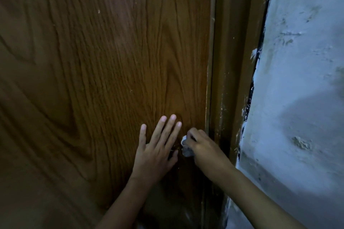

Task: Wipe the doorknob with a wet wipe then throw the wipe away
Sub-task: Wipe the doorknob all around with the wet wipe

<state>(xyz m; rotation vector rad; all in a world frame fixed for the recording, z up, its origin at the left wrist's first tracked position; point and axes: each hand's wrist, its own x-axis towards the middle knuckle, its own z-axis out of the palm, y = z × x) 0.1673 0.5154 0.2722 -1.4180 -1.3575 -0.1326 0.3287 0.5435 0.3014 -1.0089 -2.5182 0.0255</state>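
My right hand point(202, 147) is closed around a white wet wipe point(185, 147), pressing it over the doorknob near the right edge of a brown wooden door point(104, 65). The knob itself is hidden under the wipe and my fingers. My left hand point(158, 147) lies flat on the door just left of the knob, fingers spread and pointing up, holding nothing.
A brown door frame point(234, 61) runs down just right of the knob. Beyond it is a rough, pale blue-white wall point(301, 80) with chipped paint along the frame's edge. The scene is dim.
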